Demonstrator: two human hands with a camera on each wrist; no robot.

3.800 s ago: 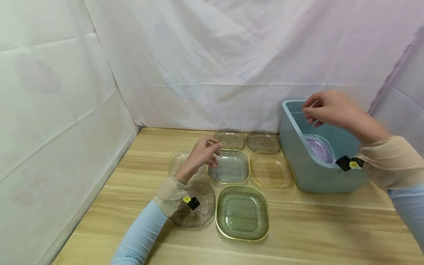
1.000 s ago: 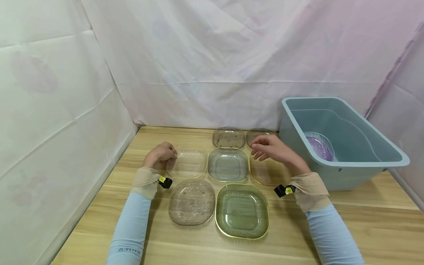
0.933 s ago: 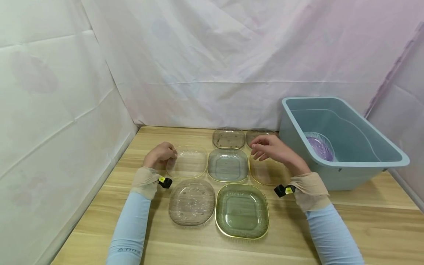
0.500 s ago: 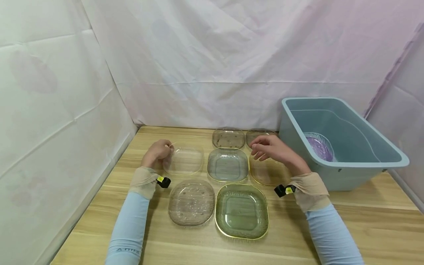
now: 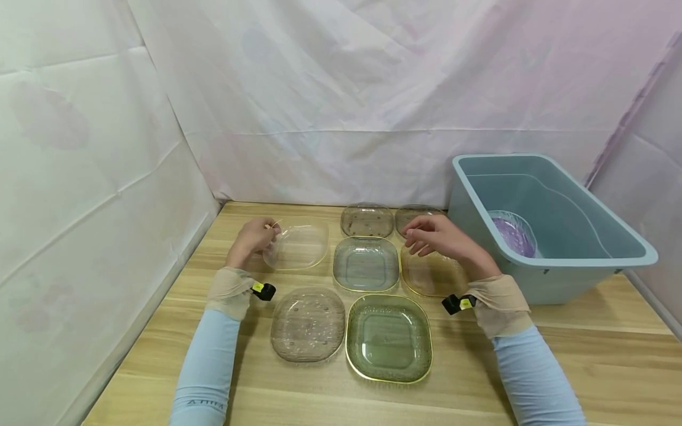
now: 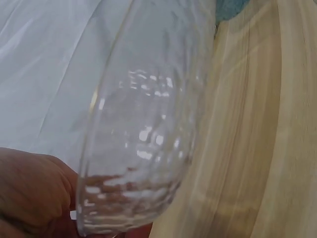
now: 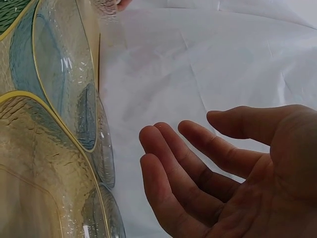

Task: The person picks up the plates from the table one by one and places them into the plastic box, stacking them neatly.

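Seven: counted that many glass dishes outside the bin [image 5: 533, 284] in the head view, six of them flat on the table [image 5: 533, 367]. Took the blue-grey plate [image 5: 366, 263] as the marker. Found the clear plate [image 5: 298, 245] just left of it, raised off the wood and tilted. Saw its far-left rim pinched by the left hand [image 5: 254, 236], fingers curled round the edge. Saw the right hand [image 5: 434, 236] hovering right of the marker, above the amber plate [image 5: 431, 275], loose and holding nothing. Noted the green plate [image 5: 389, 337] in front of the marker, and a purple dish [image 5: 512, 234] well to the right, inside the bin.

Turned to the left wrist view. Met the clear plate [image 6: 143, 134] close up and steeply tilted, with the left hand [image 6: 29, 193] clamped on its lower rim (thumb side hidden, so could not tell how deep the pinch went). Judged a one-edge hold on smooth glass as slippery. Thought it wise to keep the thumb well over the lip, bring the plate nearer level, and lift clear of the marker's rim so as to avoid a knock.

Ended with the right wrist view. Saw the right hand [image 7: 237, 173] palm open, fingers spread and gently bent, touching nothing, with the blue-grey plate [image 7: 49, 64] and the amber plate [image 7: 34, 173] off to its side. Judged that free hand well placed to support the clear plate's loose edge if needed.
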